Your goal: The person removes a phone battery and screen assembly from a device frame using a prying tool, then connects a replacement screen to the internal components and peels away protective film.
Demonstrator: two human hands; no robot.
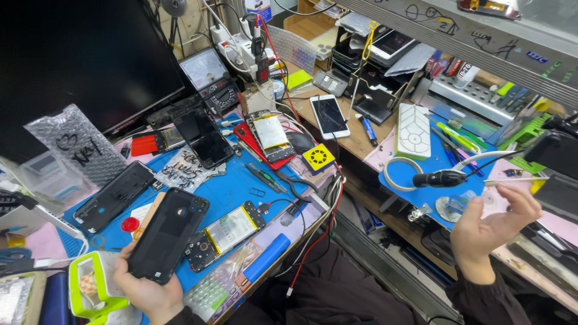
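Left hand is wrapped around the near end of a black phone back cover, fingers curled under the bottom edge, so it's closed on it pretty firmly. The cover is matte plastic with rounded corners and a camera cutout near the top; its long axis runs from the hand up and slightly right, away toward the far side of the bench.

Right hand is way off on the right, palm up and half open, pinching a thin pale stick-like tool between thumb and fingertips. Can't tell exactly what that tool is, looks like a slim rod or tweezers lying left-right.

Just right of the cover, almost touching it, lies an opened phone on the blue mat, its guts showing: shiny pale battery, dark circuit board. So the opened phone sits right beside the left hand and well apart from the right one.

Further out there's another black frame to the left, a glossy black phone at the far side, a red-edged phone with battery showing, and a white phone face-up on the wood.
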